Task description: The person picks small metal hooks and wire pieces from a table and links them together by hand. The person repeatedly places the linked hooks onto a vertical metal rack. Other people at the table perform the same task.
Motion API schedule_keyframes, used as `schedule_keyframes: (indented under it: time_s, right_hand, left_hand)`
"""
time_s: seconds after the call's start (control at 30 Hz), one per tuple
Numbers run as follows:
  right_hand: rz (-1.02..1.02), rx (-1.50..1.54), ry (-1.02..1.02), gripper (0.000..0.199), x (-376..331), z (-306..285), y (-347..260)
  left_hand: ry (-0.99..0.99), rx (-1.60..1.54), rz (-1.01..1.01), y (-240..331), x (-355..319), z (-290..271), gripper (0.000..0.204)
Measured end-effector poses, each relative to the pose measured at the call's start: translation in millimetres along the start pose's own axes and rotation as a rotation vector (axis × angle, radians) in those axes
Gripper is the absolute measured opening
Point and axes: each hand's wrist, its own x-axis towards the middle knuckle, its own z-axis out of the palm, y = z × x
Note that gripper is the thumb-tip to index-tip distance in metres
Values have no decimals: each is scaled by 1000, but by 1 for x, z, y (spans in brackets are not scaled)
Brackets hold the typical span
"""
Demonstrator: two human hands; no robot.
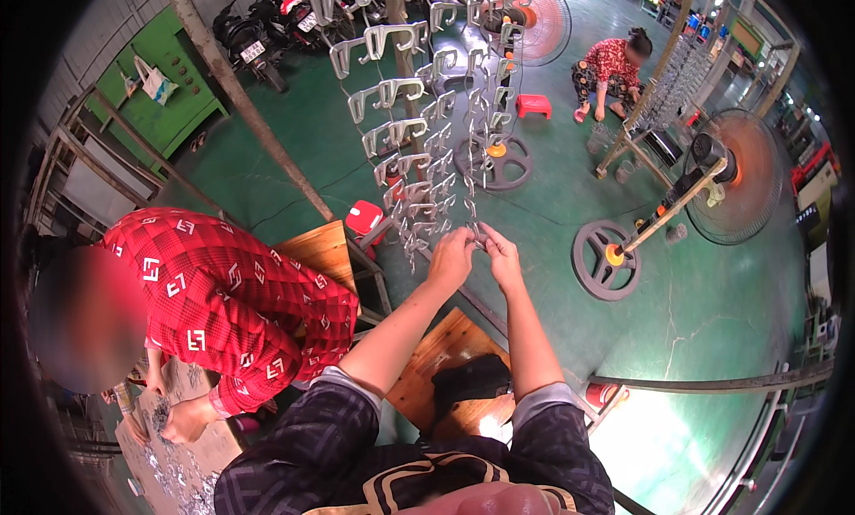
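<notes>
Both my arms reach forward to the lower end of a hanging strand of small silvery metal parts. My left hand is closed, its fingertips pinching a small metal piece at the strand's bottom. Against the same piece, from the other side, press the thumb and fingers of my right hand. My fingers cover most of the piece, so its exact shape is hidden. Left of it hang several more strands, with larger bracket-like metal frames stacked one below another.
Close on my left, a person in a red patterned shirt bends over a table strewn with small metal parts. A wooden bench stands below my arms. Pedestal fans stand ahead and right. Another person squats farther off near a red stool.
</notes>
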Motion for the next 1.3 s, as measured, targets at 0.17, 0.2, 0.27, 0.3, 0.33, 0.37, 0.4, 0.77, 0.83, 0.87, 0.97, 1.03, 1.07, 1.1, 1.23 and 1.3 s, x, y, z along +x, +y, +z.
schedule_keyframes:
  time_s: [0.17,0.2,0.27,0.3,0.33,0.37,0.4,0.77,0.83,0.87,0.97,1.03,1.07,1.1,1.23,1.3]
  right_hand:
    - [-33,-73,115,35,0,8,6]
    - [-40,-89,138,35,-2,10,5]
    - [-50,-139,224,33,-9,12,11]
    - [-58,-162,258,32,-13,19,10]
    - [-61,-132,296,30,-21,25,8]
    - [-62,-100,327,29,-32,34,-2]
    - [-64,-70,360,28,-44,43,-12]
    - [-722,-91,-15,17,-206,205,-112]
    - [-742,25,-248,16,-247,247,-129]
    - [-749,75,-372,16,-269,266,-135]
    - [-659,138,-860,19,-334,315,-145]
    - [-543,98,-1192,21,-374,339,-148]
    - [-464,70,-1329,23,-393,349,-145]
    - [-446,54,-1464,22,-410,360,-142]
    - [-440,-47,-1869,20,-469,387,-129]
    - [-504,-46,-1966,19,-490,399,-127]
  left_hand:
    - [48,-47,-12,6,-24,-17,28]
    - [29,-63,-33,8,-35,-25,29]
    - [-14,-96,41,8,-66,-41,29]
    - [-27,-108,73,7,-85,-52,29]
    - [-75,-98,65,7,-107,-64,28]
    - [-117,-85,52,7,-133,-79,28]
    - [-180,-76,21,11,-157,-96,26]
    - [-166,278,-449,23,-463,-236,13]
    - [-88,295,-566,34,-500,-255,15]
    - [-33,296,-585,37,-518,-259,12]
    - [201,337,-643,45,-577,-260,10]
    - [328,354,-701,64,-603,-267,9]
    - [373,372,-767,75,-616,-271,8]
    - [451,354,-847,86,-632,-271,8]
    - [807,251,-1140,127,-688,-264,13]
    - [958,367,-1267,144,-716,-263,10]
